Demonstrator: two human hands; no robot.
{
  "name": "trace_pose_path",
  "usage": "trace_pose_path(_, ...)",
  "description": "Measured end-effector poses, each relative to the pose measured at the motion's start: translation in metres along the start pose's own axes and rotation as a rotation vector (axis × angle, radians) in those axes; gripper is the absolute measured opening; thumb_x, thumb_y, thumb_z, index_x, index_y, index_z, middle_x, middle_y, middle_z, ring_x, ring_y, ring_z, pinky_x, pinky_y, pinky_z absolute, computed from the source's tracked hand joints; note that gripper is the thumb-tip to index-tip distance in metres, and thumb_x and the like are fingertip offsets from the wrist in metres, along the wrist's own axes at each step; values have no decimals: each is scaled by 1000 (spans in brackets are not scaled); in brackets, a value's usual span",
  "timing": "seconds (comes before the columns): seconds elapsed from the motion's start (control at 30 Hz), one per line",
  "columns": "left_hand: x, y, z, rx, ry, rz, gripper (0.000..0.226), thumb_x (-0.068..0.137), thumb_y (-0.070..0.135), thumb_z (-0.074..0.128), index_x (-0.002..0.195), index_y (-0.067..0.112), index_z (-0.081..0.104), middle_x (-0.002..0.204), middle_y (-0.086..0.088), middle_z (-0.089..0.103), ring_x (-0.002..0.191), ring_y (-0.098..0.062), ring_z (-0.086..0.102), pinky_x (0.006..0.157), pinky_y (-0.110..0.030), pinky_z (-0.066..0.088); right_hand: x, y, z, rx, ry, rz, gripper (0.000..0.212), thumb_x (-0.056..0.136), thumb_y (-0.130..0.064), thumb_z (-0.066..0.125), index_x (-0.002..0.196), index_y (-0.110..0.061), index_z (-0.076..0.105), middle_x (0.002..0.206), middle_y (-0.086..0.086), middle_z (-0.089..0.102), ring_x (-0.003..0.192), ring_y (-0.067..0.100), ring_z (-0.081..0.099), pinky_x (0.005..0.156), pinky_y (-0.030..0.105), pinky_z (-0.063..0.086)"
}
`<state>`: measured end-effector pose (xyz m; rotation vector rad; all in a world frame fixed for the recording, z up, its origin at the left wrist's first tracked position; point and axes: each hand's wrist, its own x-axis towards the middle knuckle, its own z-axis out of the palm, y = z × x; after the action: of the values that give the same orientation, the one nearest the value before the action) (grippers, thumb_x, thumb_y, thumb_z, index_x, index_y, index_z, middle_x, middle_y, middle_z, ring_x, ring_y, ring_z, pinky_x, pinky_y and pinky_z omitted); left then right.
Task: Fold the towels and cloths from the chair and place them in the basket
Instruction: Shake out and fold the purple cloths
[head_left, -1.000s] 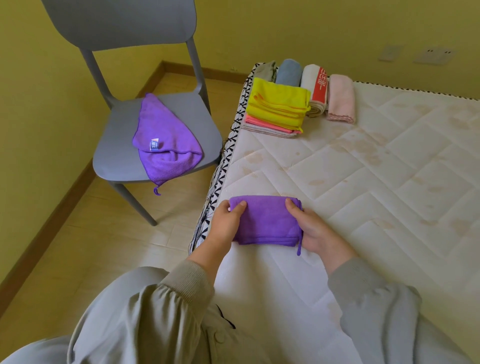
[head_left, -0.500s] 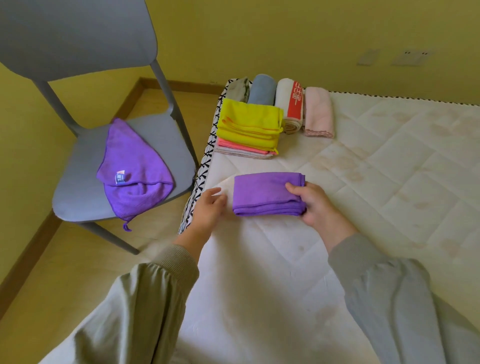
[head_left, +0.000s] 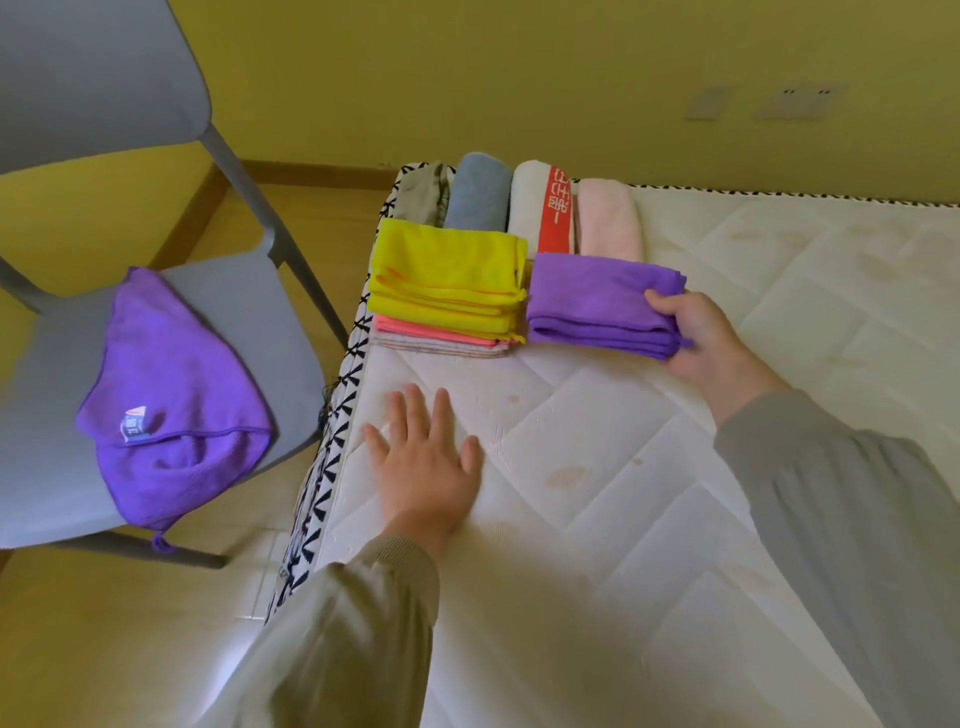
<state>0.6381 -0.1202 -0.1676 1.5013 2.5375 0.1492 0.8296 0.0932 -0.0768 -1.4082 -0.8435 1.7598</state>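
Beside the yellow stack, right hand grips folded purple cloth.

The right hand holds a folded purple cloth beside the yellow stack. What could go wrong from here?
The right hand grips only one end of the folded purple cloth, so its layers might splay on release. It is beside the yellow stack at the mattress edge; a nudge could topple that.

Purple cloth now beside yellow stack, left hand off it.
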Motion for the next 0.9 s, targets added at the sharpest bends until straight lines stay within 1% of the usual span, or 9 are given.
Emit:
trace_pose_path(0.13, 4, 0, 3, 5, 29, 5, 68, 92, 52, 18, 152, 24, 7, 160, -10, 1, 147, -26, -8, 115, -56, 1, 33, 31, -7, -152, 64, 59, 14, 90, -7, 59, 102, -14, 61, 104, 13, 68, 78, 21, 66, 83, 46, 54)
trace_pose_path(0.2, 4, 0, 4, 4, 46, 6, 68, 91, 52, 18, 152, 23, 8, 160, -10, 3, 147, -26, -7, 115, -57, 2, 46, 36, -7, -245, 114, 7, 13, 85, -8, 66, 97, -13, 65, 99, 13, 68, 84, 24, 65, 91, 51, 51)
trace_pose_path(0.4, 4, 0, 3, 3, 40, 7, 68, 91, 53, 18, 152, 24, 8, 160, -9, 2, 147, -26, -7, 116, -56, 0, 59, 29, -4, -483, 178, -162, 25, 85, -12, 67, 109, -4, 66, 109, 16, 67, 93, 26, 64, 87, 36, 53)
trace_pose_path(0.53, 3, 0, 3, 3, 44, 7, 68, 92, 52, 20, 152, 23, 9, 160, -9, 2, 147, -26, -7, 116, -56, 1, 46, 23, -3, -911, 377, -446, 29, 83, -25, 68, 103, -4, 63, 99, 13, 65, 95, 31, 61, 73, 30, 43)
trace_pose_path(0.63, 3, 0, 3, 4, 48, 7, 67, 92, 52, 19, 152, 23, 9, 160, -10, 3, 147, -27, -6, 116, -56, 1, 25, 27, 6, -1333, 517, -793, 39, 88, -25, 59, 121, -6, 53, 122, 15, 55, 112, 34, 50, 89, 42, 42)
trace_pose_path(0.7, 3, 1, 3, 4, 45, 9, 68, 92, 53, 19, 152, 23, 9, 160, -10, 3, 147, -27, -7, 116, -56, 1, 15, 44, 16, -1471, 378, -1052, 43, 90, -24, 49, 129, -7, 50, 134, 17, 49, 121, 36, 44, 98, 47, 37)
trace_pose_path(0.73, 3, 0, 3, 2, 42, 8, 68, 92, 53, 19, 152, 23, 9, 160, -10, 2, 147, -27, -7, 116, -56, 1, 14, 58, 20, -1547, 258, -1073, 47, 91, -29, 41, 133, -8, 48, 139, 17, 46, 127, 35, 41, 102, 48, 34)
trace_pose_path(0.8, 3, 0, 3, 0, 36, 6, 68, 91, 53, 19, 152, 23, 9, 160, -9, 2, 147, -27, -7, 116, -56, 0, 12, 87, 25, -1713, 97, -880, 61, 91, -42, 22, 141, -14, 42, 149, 13, 38, 137, 31, 33, 110, 52, 24)
trace_pose_path(0.9, 3, 0, 3, -12, 40, 3, 68, 91, 53, 20, 152, 24, 10, 160, -9, 2, 147, -26, -6, 115, -55, -1, 13, 108, 26, -1769, 124, -720, 64, 90, -46, 16, 146, -20, 34, 154, 8, 30, 142, 28, 25, 113, 53, 16)
